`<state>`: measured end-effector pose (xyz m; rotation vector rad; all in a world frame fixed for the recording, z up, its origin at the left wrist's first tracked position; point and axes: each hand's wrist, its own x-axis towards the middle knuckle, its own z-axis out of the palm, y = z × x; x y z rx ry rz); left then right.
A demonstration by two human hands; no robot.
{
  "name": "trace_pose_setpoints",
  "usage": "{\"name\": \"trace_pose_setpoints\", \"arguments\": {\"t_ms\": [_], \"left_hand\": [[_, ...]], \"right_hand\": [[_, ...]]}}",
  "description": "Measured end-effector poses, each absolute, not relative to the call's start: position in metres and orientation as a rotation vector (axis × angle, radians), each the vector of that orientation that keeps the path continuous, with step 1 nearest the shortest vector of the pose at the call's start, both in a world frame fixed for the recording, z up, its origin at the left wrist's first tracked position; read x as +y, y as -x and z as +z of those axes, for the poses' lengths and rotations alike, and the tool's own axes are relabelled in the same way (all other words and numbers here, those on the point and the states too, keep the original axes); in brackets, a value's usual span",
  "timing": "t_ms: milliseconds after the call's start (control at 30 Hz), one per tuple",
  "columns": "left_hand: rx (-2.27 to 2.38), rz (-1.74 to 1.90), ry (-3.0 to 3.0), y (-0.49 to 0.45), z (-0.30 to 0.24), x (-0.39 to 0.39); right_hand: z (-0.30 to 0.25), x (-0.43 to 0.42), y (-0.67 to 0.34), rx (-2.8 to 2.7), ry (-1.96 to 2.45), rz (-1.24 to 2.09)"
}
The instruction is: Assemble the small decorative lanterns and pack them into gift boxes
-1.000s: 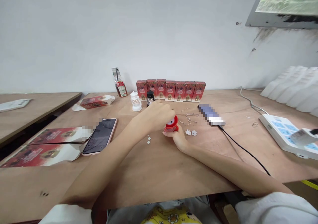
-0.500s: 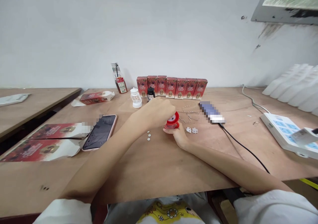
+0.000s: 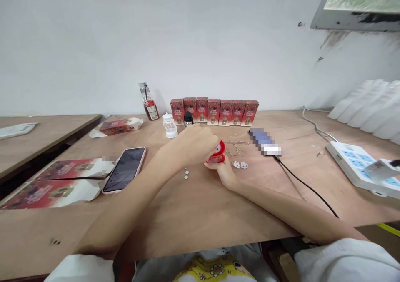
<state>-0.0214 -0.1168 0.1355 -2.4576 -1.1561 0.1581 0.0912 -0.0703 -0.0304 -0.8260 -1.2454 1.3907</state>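
Observation:
A small red lantern is tipped so that the round end of its base faces me. My right hand is closed round its lower side. Over its left edge lies my left hand, fingers curled in; the back of the hand hides what they pinch, if anything. Behind my left hand stand a white lantern and a partly covered black lantern. Small white discs lie below my left wrist. Two white plastic pieces and several bent wires lie to the right of my hands.
Several red boxes stand along the wall, with a drink bottle to their left. Flattened cartons and a phone lie at left. To the right are a cabled phone and a power strip.
The view has shifted slightly. My left hand has turned a little at the red lantern, whose base is tilted slightly differently. My right hand keeps its hold.

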Motion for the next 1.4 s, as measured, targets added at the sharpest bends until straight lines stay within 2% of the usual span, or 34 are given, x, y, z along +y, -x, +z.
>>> {"name": "trace_pose_setpoints", "arguments": {"t_ms": [833, 1100, 1400], "left_hand": [[-1.227, 0.232, 2.479, 0.024, 0.135, -0.119], [-1.143, 0.002, 2.480, 0.028, 0.132, -0.112], [-1.273, 0.048, 2.662, 0.030, 0.126, -0.105]], "right_hand": [[-0.020, -0.077, -0.092, -1.349, 0.824, 1.437], [-0.026, -0.075, -0.091, -1.317, 0.818, 1.424], [-0.025, -0.079, -0.092, -1.407, 0.797, 1.311]]}}
